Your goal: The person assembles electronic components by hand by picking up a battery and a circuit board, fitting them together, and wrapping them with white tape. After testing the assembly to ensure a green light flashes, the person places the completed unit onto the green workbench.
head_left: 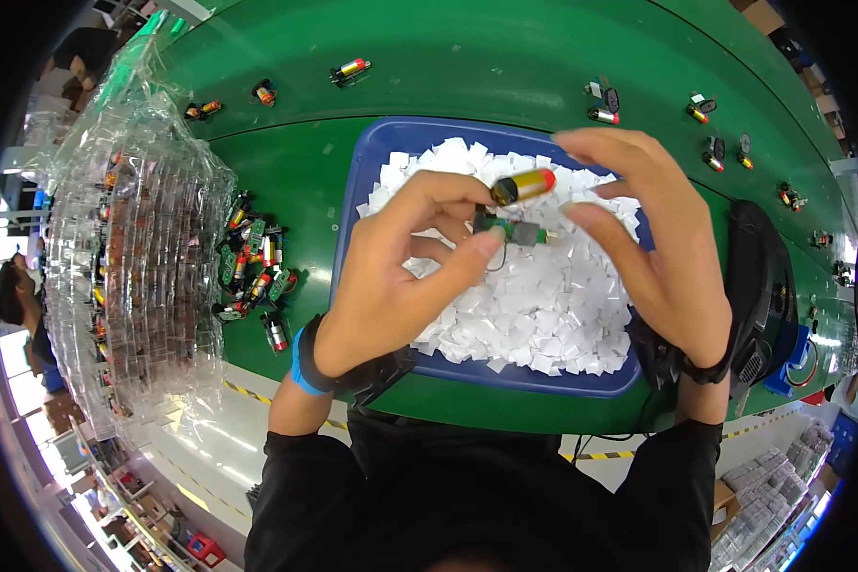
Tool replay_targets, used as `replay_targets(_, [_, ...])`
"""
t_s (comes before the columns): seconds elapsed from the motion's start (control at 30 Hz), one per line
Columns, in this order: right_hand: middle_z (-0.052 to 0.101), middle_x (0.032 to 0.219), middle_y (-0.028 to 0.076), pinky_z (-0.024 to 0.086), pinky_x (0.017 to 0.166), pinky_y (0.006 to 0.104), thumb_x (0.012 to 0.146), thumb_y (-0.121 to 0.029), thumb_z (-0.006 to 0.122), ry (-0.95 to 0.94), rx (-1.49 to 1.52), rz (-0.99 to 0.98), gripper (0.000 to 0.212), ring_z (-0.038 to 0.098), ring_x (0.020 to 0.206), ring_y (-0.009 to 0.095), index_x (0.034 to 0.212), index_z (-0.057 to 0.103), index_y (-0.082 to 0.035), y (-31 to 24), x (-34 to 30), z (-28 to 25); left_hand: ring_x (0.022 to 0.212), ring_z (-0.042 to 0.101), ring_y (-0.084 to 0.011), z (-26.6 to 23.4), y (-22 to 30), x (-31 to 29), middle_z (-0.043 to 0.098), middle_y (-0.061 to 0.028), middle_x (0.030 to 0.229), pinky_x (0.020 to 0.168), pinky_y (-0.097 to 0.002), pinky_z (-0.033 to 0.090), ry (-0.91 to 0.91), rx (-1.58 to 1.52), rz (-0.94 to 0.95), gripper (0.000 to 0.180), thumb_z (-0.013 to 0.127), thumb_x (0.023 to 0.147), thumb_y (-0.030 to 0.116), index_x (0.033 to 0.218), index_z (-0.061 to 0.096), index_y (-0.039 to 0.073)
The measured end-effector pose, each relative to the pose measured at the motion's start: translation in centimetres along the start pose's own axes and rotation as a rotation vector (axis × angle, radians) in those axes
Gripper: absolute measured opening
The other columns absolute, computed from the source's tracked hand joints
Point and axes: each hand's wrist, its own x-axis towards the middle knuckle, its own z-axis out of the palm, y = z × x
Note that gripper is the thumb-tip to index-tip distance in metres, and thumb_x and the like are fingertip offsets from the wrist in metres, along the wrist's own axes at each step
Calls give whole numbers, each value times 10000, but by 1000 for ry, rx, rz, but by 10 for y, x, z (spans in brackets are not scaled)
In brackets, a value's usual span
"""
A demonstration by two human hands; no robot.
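Observation:
My left hand [396,267] pinches a small battery-and-circuit-board assembly between thumb and fingers. Its green board [526,233] points to the right, and a yellow, red-ended cylindrical battery [524,187] sits just above it. Thin wire shows below the thumb. Beside the assembly, my right hand [658,248] is open, thumb and fingers spread apart with nothing between them. Both hands hover over a blue tray [467,127] filled with small white paper-like pieces [534,315].
A tall stack of clear plastic trays [148,257] in wrap stands at left. Several similar assemblies [257,262] lie heaped beside it. More assemblies [353,70] are scattered across the green table [505,48]. A black object [763,276] stands right of the blue tray.

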Motion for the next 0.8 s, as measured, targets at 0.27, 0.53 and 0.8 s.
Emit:
replay_targets(0.27, [718,944,92,512,815,349,776,-6,803,-104,126,-11,246,641,838,235,1010,732,-32,-2,-1,6,758,663,-124,7,3,-2,646,-55,878,623,-251,552,-40,257,83,220,655,900,32,1115,611,14])
replay_targets(0.53, [717,893,51,530,840,397,677,-19,856,-30,100,-194,220,614,861,252,865,745,-42,-2,-4,17,986,615,-170,10,0,-2,646,-98,1083,843,-319,525,-101,-171,-32,133,477,943,25,1020,586,23])
replay_targets(0.8, [736,913,59,553,898,467,666,-46,863,-14,39,-347,188,601,877,264,807,738,-40,-4,-6,22,1033,580,-172,-10,3,3,642,-102,1223,933,-327,469,-337,-635,-433,175,490,1027,152,1003,598,17])
